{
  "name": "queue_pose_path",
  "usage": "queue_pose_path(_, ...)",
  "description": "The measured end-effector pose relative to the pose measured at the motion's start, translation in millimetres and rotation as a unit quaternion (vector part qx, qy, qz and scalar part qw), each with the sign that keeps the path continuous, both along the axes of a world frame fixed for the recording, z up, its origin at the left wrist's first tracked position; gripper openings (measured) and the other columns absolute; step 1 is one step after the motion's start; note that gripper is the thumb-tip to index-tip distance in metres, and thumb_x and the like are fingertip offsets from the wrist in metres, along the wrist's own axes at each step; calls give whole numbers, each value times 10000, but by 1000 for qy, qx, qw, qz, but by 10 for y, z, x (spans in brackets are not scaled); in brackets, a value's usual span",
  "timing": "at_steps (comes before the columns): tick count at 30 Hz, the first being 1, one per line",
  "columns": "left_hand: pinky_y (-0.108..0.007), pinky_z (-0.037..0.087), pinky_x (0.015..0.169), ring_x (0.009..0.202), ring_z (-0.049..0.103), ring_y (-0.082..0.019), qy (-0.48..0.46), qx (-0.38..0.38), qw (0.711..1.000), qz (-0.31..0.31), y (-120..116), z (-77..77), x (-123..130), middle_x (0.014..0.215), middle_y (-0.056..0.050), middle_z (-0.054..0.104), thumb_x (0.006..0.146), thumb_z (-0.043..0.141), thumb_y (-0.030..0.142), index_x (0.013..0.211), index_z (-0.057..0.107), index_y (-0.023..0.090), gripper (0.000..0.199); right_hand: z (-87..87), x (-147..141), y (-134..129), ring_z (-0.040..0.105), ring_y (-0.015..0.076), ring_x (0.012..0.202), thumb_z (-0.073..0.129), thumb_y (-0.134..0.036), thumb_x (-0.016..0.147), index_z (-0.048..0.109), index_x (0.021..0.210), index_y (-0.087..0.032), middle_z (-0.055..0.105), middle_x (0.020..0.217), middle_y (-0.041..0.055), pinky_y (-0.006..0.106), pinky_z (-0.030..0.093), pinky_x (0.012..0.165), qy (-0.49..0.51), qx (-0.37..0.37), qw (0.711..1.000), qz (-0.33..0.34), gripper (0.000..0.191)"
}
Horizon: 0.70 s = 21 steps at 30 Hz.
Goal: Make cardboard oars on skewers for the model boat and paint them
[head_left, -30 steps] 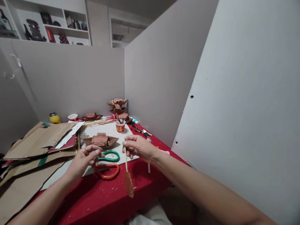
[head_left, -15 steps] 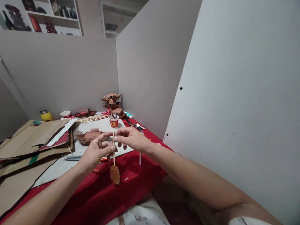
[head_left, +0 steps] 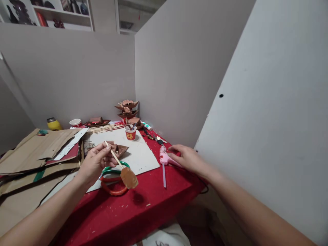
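Note:
My left hand (head_left: 96,162) pinches a thin light stick (head_left: 115,158) with a flat orange-brown paddle-shaped piece (head_left: 129,178) at its lower end, tilted down to the right. Behind that hand, partly hidden, lies a brown model boat (head_left: 120,150) on a white board (head_left: 143,159). Scissors with green and orange handles (head_left: 114,192) lie below the stick. My right hand (head_left: 184,158) is at the pink glue gun (head_left: 164,156), fingers apart over its handle. A pale glue stick (head_left: 164,176) extends from the gun towards the table's front edge.
Cardboard sheets (head_left: 23,150) are piled at the left. At the back are a yellow jar (head_left: 54,125), thin sticks (head_left: 105,128), a red cup of tools (head_left: 130,134) and stacked model boats (head_left: 127,109). A grey partition (head_left: 176,75) borders the red-covered table (head_left: 159,198) on the right.
My right hand has let go of the stick and moved right to the glue gun. My left hand has shifted slightly left, and the stick has tilted. The view has turned somewhat.

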<state>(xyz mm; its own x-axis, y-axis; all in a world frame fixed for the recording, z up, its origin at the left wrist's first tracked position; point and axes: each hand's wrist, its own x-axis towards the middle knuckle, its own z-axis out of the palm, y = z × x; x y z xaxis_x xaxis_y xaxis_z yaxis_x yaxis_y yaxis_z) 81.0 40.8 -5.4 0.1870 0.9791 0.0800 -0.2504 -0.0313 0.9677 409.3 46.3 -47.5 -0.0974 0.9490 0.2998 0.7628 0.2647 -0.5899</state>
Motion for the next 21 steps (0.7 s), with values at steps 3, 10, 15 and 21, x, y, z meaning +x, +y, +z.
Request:
queue_pose_path(3, -210, 534, 500, 512, 625, -115, -6, -7, 1000, 12, 44, -30, -129, 638, -7, 685, 723, 761, 307, 784, 594, 164, 228, -127, 27, -46, 630, 268, 842, 551, -393, 830, 702, 938, -196, 697, 939, 113, 348, 440, 743, -60, -11, 998, 10, 271)
queue_pose_path(10, -204, 522, 495, 515, 601, -105, 0, -44, 999, 25, 64, -213, -420, 631, -8, 678, 729, 761, 328, 830, 632, 152, 240, -130, -35, -90, 624, 304, 955, 481, -427, 881, 663, 1045, -167, 676, 1066, 162, 410, 465, 823, -114, 0, 993, 15, 358)
queue_pose_path(15, -177, 452, 431, 430, 540, -81, 18, -72, 997, -34, -17, -308, -388, 597, -20, 676, 761, 734, 342, 831, 623, 142, 239, 130, -350, -33, 648, 251, 959, 476, -412, 898, 660, 1054, -216, 694, 1081, 101, 373, 508, 828, -71, 24, 994, 78, 311)
queue_pose_path(21, -187, 450, 456, 437, 560, -88, 29, -113, 985, -126, -84, -360, -327, 602, -40, 680, 829, 665, 350, 751, 559, 145, 244, 682, -759, 249, 658, 234, 891, 509, -371, 876, 687, 993, -197, 719, 1010, 93, 356, 512, 780, -56, 70, 985, 148, 275)
